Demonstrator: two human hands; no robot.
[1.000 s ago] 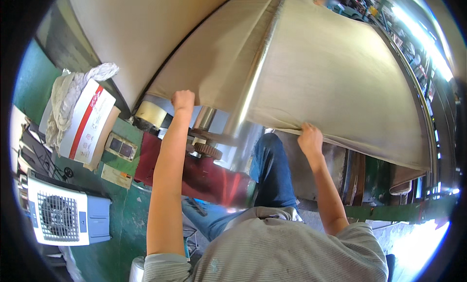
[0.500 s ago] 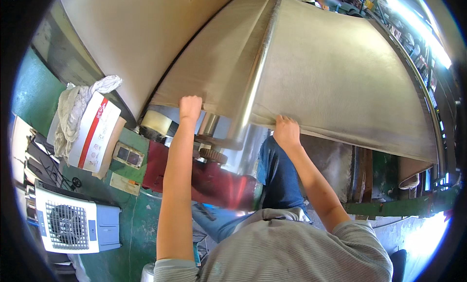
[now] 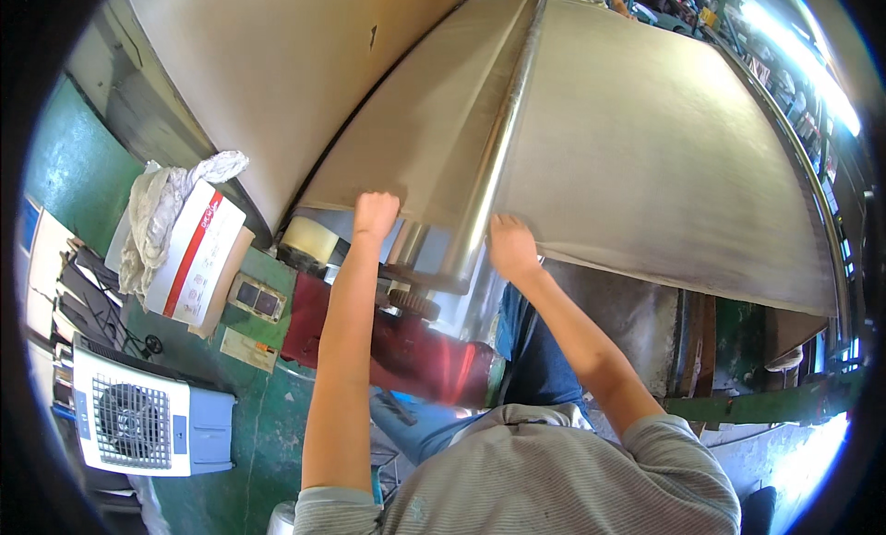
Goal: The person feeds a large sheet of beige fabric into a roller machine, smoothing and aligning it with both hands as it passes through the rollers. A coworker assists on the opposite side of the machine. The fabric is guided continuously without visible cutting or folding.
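A wide beige fabric sheet (image 3: 646,156) stretches away from me, passing by a long shiny metal roller (image 3: 508,129). My left hand (image 3: 377,214) is closed on the near edge of the sheet, left of the roller. Just right of the roller my right hand (image 3: 512,244) is closed on the same near edge. Both sets of fingers are partly hidden, curled over the cloth. Below the roller's near end sit a toothed gear (image 3: 413,303) and a dark red machine housing (image 3: 406,355).
Left stand a white box with a red stripe (image 3: 198,258), a crumpled cloth (image 3: 152,221) on it, and an air cooler (image 3: 129,415). A large beige panel (image 3: 286,64) rises at the far left. A green beam (image 3: 766,404) runs at right. Another person's hand (image 3: 623,9) touches the sheet's far side.
My right hand has shifted left along the edge, close to the roller. My left hand sits slightly lower and farther right in the picture. The whole view has tilted a little.
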